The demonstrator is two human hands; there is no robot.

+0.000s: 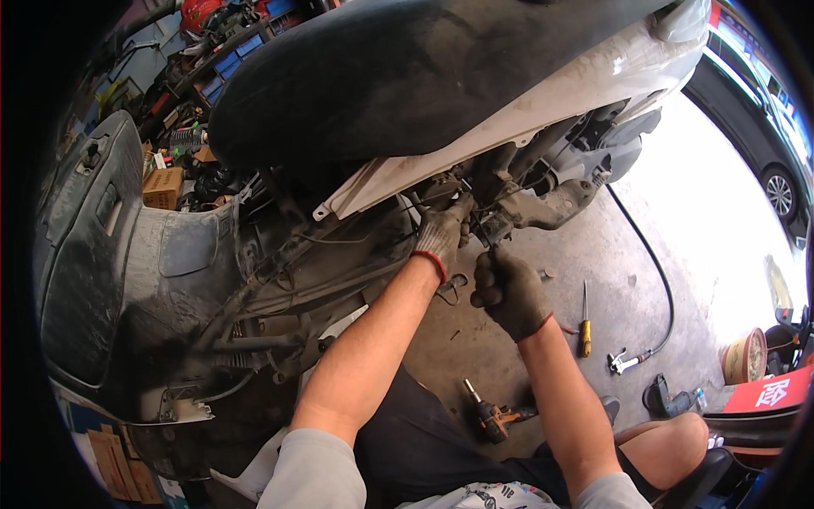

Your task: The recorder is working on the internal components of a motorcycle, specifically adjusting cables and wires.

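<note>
A scooter stands before me with its long black seat point(407, 81) and white side panel point(441, 165); frame tubes and engine parts lie exposed below. My left hand point(441, 236), in a grimy knitted glove with a red cuff, reaches in under the panel. Its fingers curl together at the parts by the engine, and whatever is in them is hidden. My right hand point(510, 293), in a darker grey glove, is closed just below a greasy metal bracket point(493, 227). A thin dark piece shows above its fist, too small to name.
On the concrete floor lie a yellow-handled screwdriver point(585, 335), an orange-black power drill point(493, 416), an air hose point(666, 276) with a silver nozzle and another drill point(666, 397). Cluttered shelves point(225, 64) stand back left. A dark car point(746, 110) is parked at the right.
</note>
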